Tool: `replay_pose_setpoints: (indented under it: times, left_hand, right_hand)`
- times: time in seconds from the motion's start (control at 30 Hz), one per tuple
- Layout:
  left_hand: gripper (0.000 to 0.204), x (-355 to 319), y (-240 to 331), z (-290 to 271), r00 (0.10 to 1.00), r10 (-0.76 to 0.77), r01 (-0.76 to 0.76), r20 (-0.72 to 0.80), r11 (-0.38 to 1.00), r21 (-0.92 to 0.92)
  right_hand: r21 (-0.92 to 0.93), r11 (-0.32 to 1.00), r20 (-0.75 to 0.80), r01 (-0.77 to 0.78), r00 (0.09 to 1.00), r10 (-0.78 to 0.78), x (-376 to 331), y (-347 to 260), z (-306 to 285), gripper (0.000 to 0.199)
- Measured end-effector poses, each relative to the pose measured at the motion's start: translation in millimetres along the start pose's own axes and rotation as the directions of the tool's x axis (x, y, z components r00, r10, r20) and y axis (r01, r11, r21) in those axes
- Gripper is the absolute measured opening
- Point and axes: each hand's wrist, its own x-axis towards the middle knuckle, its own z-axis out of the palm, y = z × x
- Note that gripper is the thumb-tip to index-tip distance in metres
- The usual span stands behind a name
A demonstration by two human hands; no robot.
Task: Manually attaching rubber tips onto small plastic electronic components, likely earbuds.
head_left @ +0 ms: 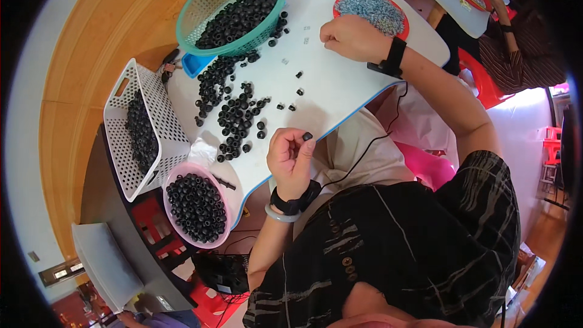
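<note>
My left hand (289,159) is raised at the table's near edge, its thumb and forefinger pinching a small black plastic part (307,136). My right hand (357,37) hovers over the white table beside a red plate (406,29) heaped with small silvery metal pieces (370,11). Its fingers are curled inward, and whatever they hold is hidden. Between the hands lie a few loose black pieces (292,108). Left of them spreads a loose pile of round black plastic parts (235,115).
A green basket (183,23) of black parts stands at the far left, by a blue tray (195,65). Nearer are a white perforated basket (173,127) and a pink bowl (226,222), both holding black parts. Another person (516,54) sits at a table far right.
</note>
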Motion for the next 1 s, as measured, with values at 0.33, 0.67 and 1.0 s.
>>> replay_pose_setpoints:
  times: [0.33, 0.67, 1.0]
  left_hand:
    - [0.012, -1.8, -6.2, -4.3, 1.0, 0.02, -0.02, -0.001, 0.999, 0.046]
    - [0.011, 3.1, 13.6, -15.7, 0.994, 0.039, -0.055, 0.1, 0.986, 0.157]
    - [0.01, 6.7, 11.9, -18.6, 0.994, 0.036, -0.052, 0.101, 0.986, 0.161]
  right_hand:
    - [-0.174, 0.985, 0.008, 0.01, 1.0, -0.009, 85.3, 16.0, 4.8, 0.02]
    - [-0.186, 0.981, 0.059, -0.048, 0.997, 0.06, 109.9, 33.9, 26.5, 0.017]
    - [-0.115, 0.99, 0.05, -0.078, 0.995, 0.084, 142.6, 70.1, 33.1, 0.029]
